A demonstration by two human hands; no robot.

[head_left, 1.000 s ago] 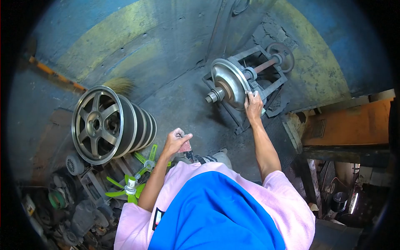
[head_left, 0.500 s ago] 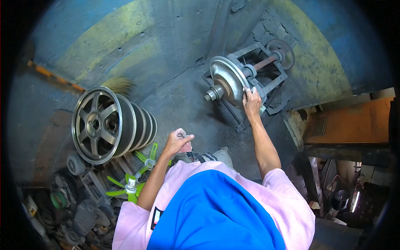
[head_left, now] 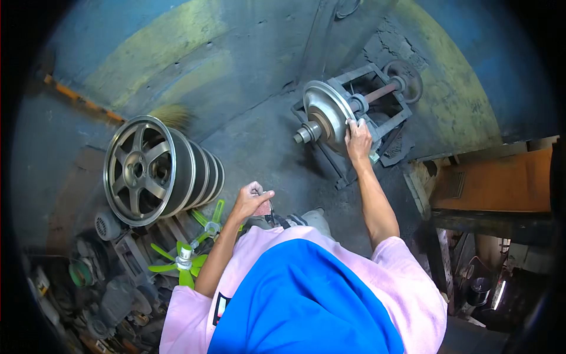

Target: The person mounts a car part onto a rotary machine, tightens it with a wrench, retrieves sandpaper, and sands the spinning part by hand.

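My left hand is closed in front of my waist, with a small reddish piece of sandpaper hanging below its fingers. A shiny round metal disc is mounted on the spindle of a metal-framed machine. Curled fingers of my right hand grip the disc's lower right rim; whether anything lies between them and the metal is hidden. The spindle's stepped end sticks out toward the left. Behind the disc, a shaft runs to a round pulley.
Several alloy wheels are stacked on their sides at left, before a straw broom. Green fan blades and a heap of metal parts lie lower left. An orange panel stands at right. A stained wall curves behind.
The view has shifted slightly, so the machine appears a little farther right. My right hand stays at the disc's rim, and my left keeps the reddish sandpaper.
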